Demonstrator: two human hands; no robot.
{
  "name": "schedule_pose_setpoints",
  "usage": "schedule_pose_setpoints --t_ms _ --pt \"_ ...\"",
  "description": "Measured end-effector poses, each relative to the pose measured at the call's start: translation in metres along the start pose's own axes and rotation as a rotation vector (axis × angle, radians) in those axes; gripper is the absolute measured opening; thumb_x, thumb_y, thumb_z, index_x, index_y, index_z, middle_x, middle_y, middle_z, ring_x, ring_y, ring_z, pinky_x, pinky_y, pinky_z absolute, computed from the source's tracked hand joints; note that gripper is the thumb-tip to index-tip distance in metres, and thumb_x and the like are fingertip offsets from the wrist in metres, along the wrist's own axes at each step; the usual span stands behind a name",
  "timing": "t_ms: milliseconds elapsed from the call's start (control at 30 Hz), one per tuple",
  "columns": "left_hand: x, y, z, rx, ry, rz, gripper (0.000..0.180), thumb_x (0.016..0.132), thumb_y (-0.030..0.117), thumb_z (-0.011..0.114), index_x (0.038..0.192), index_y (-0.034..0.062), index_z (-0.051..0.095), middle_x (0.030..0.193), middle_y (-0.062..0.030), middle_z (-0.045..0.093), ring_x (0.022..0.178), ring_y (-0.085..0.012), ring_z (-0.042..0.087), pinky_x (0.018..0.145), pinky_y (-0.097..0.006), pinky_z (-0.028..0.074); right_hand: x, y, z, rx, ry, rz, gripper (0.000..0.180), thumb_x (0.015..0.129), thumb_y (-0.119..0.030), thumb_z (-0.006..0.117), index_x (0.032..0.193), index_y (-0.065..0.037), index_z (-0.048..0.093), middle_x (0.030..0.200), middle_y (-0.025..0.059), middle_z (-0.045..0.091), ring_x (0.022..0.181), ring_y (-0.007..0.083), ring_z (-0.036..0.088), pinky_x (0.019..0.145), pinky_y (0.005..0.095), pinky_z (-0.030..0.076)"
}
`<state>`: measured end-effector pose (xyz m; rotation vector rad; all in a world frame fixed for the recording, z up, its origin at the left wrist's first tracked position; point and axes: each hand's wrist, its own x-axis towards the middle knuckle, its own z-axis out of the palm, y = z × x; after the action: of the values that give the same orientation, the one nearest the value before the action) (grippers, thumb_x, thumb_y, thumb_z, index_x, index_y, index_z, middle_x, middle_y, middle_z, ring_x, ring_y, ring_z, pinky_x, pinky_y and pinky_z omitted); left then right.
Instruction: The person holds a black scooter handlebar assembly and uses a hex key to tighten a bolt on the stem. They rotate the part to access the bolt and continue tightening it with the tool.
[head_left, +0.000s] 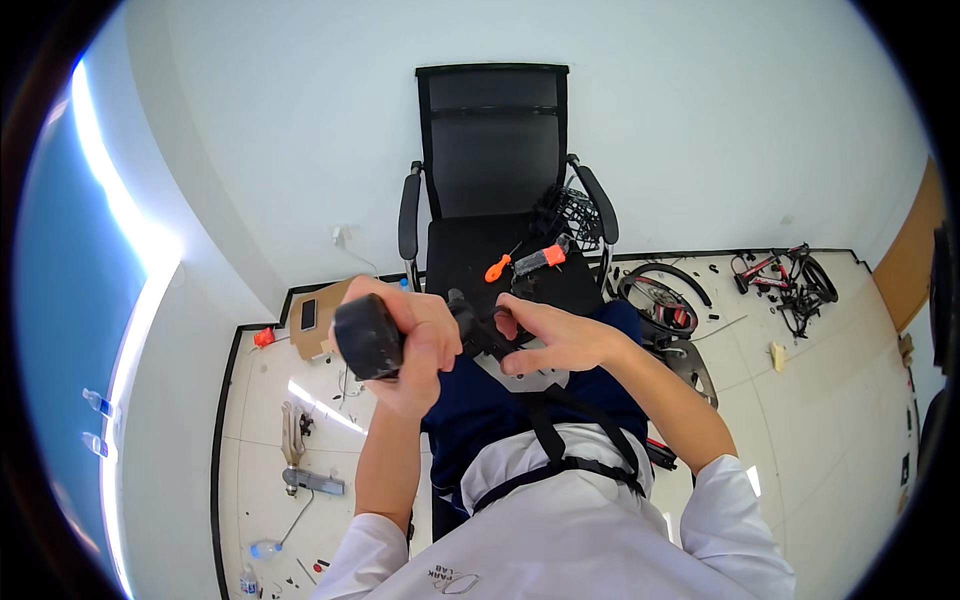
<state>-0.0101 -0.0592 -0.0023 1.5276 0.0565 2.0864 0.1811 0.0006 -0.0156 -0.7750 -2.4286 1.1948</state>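
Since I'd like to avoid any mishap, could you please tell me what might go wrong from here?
The black cylindrical object in the left hand could slip and knock the right hand, which is close by at a dark part. The orange-handled screwdriver lies loose on the office chair and might fall if that is bumped. The phone on the cardboard might get stepped on.

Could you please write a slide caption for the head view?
Left hand gripping a black cylindrical object, right hand at a dark part, before a mesh-back office chair.
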Motion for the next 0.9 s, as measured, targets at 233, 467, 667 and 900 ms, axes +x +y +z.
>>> schedule_pose_setpoints --t_ms 233,467,667,900 --pt "-0.012 -0.014 -0.002 0.033 0.001 0.006 0.028 0.072 -0.02 0.044 0.09 -0.0002 0.038 0.081 -0.01 0.046 0.043 -0.0124 0.052 0.037 -0.025 0.041 0.008 0.003 0.009 0.047 0.025 0.128 0.051 0.081 -0.042 0.072 0.069 -0.006 0.039 0.062 -0.0019 0.031 0.058 0.011 0.03 0.054 0.0279 0.029" --pt "-0.008 -0.006 0.004 -0.119 0.03 -0.147 0.019 0.072 -0.015 0.05 0.083 -0.0017 0.042 0.06 -0.0055 0.048 0.045 -0.0105 0.053 0.039 -0.021 0.039 -0.003 0.002 0.021 0.195 -0.005 0.186 0.047 0.084 -0.04 0.07 0.067 -0.005 0.043 0.061 -0.0045 0.03 0.058 0.0086 0.029 0.051 0.0283 0.025" --pt "-0.016 0.017 0.026 0.081 -0.06 -0.209 0.014 0.068 -0.01 0.055 0.078 -0.0011 0.049 0.063 -0.0039 0.054 0.05 -0.0072 0.052 0.046 -0.02 0.04 -0.031 0.006 0.051 0.405 0.058 0.108 0.027 0.089 -0.029 0.066 0.084 -0.003 0.06 0.063 -0.0068 0.039 0.06 0.0056 0.032 0.052 0.0259 0.028" --pt "-0.021 0.017 0.034 0.197 -0.259 -0.074 0.019 0.07 -0.006 0.059 0.081 0.0002 0.045 0.056 -0.0034 0.051 0.042 -0.0127 0.051 0.041 -0.023 0.042 -0.038 0.013 0.06 0.567 0.081 0.072 0.026 0.092 -0.025 0.063 0.081 -0.003 0.057 0.064 -0.0074 0.039 0.061 0.0045 0.032 0.053 0.0252 0.028"
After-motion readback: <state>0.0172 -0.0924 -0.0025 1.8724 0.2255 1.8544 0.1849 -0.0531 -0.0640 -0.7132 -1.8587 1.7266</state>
